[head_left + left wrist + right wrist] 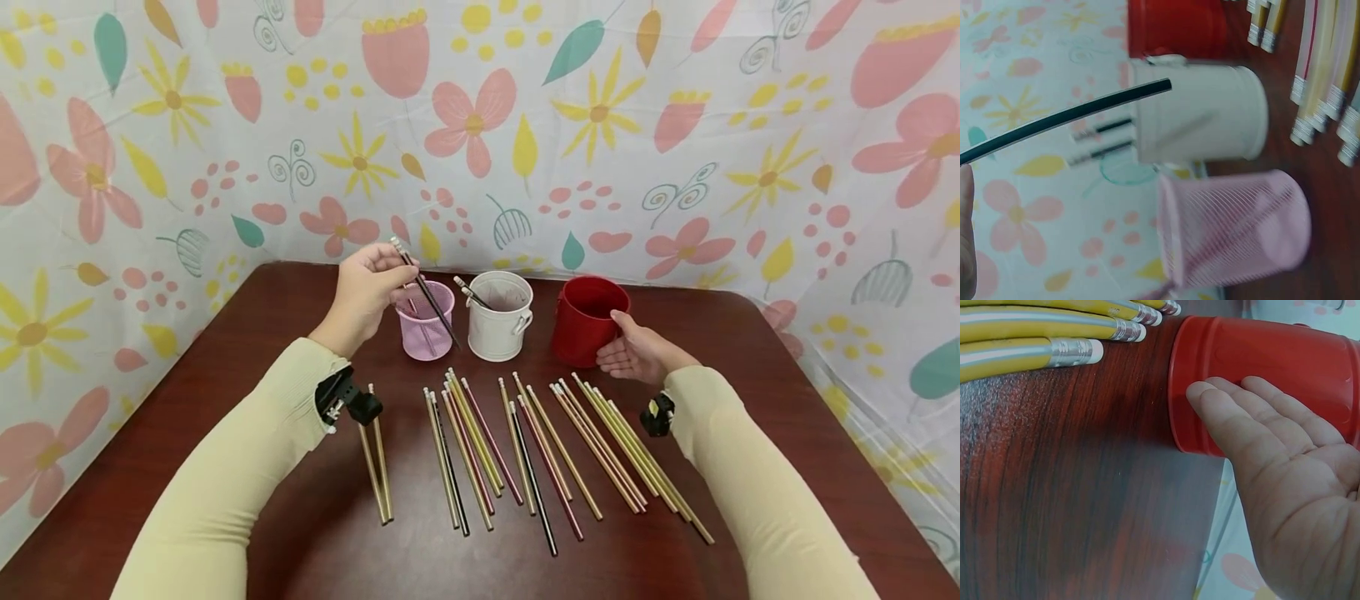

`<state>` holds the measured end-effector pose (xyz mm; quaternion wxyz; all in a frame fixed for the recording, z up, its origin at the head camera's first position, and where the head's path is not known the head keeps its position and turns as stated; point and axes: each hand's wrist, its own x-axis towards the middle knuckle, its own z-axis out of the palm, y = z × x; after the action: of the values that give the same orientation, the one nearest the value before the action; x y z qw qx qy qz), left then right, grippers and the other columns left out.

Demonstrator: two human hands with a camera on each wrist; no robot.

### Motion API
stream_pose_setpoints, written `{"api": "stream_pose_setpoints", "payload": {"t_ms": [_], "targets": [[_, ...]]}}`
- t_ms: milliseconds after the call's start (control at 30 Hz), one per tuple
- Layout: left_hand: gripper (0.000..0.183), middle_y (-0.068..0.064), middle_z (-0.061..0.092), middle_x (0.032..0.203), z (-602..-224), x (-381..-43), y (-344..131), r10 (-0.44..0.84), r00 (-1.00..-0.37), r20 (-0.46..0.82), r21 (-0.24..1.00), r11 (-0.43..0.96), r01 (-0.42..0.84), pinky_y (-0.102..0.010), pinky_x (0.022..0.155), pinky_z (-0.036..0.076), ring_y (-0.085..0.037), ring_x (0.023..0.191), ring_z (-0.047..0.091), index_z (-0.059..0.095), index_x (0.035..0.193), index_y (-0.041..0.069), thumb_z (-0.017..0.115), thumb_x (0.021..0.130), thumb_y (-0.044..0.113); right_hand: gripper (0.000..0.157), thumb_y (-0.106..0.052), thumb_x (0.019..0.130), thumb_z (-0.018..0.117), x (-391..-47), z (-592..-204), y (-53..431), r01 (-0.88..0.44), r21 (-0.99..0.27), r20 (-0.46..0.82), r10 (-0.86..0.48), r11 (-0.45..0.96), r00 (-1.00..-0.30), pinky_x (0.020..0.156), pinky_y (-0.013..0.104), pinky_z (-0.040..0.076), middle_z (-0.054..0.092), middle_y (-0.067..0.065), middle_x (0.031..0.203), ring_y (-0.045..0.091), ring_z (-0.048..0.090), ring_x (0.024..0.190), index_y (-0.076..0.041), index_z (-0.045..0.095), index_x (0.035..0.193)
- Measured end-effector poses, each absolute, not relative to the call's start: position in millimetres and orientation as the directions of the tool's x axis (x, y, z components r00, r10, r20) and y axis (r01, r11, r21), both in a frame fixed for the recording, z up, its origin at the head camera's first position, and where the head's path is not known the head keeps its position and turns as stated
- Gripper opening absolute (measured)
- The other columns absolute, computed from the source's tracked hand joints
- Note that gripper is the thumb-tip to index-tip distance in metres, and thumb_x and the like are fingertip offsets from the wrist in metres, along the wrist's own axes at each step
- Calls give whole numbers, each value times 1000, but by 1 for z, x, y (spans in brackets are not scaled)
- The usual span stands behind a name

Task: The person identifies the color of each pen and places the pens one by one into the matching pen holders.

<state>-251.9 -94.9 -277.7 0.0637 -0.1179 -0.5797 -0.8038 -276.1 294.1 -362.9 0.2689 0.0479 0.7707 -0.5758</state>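
My left hand [367, 287] pinches a black pencil [432, 302] near its eraser end. The pencil slants down to the right, in front of the pink mesh cup [426, 342], which has a red pencil inside. In the left wrist view the dark pencil [1085, 111] overlaps the white bucket [1204, 119]. Two black pencils [472, 292] lean in that white bucket, erasers up. My right hand [637, 350] rests beside the red bucket [585, 325], thumb at its rim. In the right wrist view its fingers [1260, 412] lie nearly straight along the red wall.
Several gold, red, black and yellow pencils [536, 467] lie in loose rows on the dark wooden table [315, 533], erasers away from me. Two gold pencils [378, 467] lie apart on the left. A flowered cloth [480, 200] hangs behind the table.
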Motion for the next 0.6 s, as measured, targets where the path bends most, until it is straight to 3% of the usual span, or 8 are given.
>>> {"api": "stream_pose_setpoints", "payload": {"t_ms": [233,433,600], "targets": [[25,1,64,69,-259,-255,-69,-22,-932,363,880,-321,350,-23,66,56,-9,65,64,55,76,5,59,79,-19,87,-58,98,17,-275,-363,294,388,-863,-469,-229,324,-853,89,30,50,61,22,118,25,61,101,21,38,128],[15,5,62,72,-253,-267,-52,-33,-911,410,909,-70,411,-18,71,51,-4,70,60,60,83,2,68,78,-10,89,-59,98,14,-274,-362,296,381,-860,-468,-227,340,-854,95,33,47,46,33,135,31,56,112,22,34,132],[14,-16,69,85,-254,-277,-39,57,-895,443,878,174,445,-22,76,53,-19,83,67,63,91,-7,69,79,-6,89,-58,98,15,-274,-363,296,385,-858,-471,-222,339,-854,90,30,49,54,29,128,29,58,107,22,35,131]]}}
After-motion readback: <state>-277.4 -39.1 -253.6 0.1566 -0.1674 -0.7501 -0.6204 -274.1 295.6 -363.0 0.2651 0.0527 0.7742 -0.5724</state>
